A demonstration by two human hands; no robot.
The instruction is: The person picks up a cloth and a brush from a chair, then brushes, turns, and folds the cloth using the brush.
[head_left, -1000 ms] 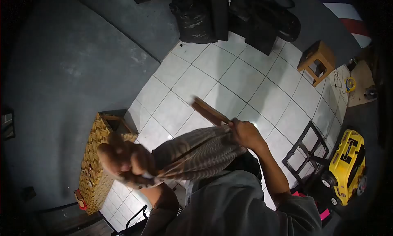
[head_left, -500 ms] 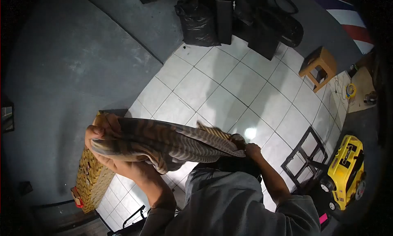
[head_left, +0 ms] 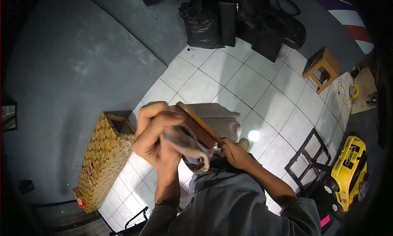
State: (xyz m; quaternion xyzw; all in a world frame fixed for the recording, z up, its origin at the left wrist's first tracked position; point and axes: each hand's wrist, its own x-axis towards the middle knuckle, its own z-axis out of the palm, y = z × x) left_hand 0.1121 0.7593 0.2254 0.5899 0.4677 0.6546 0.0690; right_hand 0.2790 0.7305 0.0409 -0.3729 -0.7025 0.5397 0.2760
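A wooden-backed brush (head_left: pixel 199 122) with dense brown bristles slants across the middle of the view. My right hand (head_left: pixel 236 155) is closed around its lower end. Bunched grey-brown patterned cloth (head_left: pixel 189 148) hangs from my left hand (head_left: pixel 157 134), whose fingers are curled over its upper edge. The bristles face the cloth and appear to press against it. The left fingertips reach close to the brush's far end, and I cannot tell whether they touch it. A paler stretch of the cloth spreads out behind the brush, above the floor.
A woven-patterned cabinet (head_left: pixel 104 162) stands left, against the grey wall (head_left: pixel 90 60). Black bags (head_left: pixel 200 29) sit at the back, an orange-brown stool (head_left: pixel 323 68) at the right. A yellow toy car (head_left: pixel 350 170) and a dark frame (head_left: pixel 309 160) lie lower right on white tiles (head_left: pixel 241 84).
My left hand has moved right, close to my right hand, which has shifted slightly left. The cloth, stretched long between them before, is now bunched and hanging. The brush now shows plainly.
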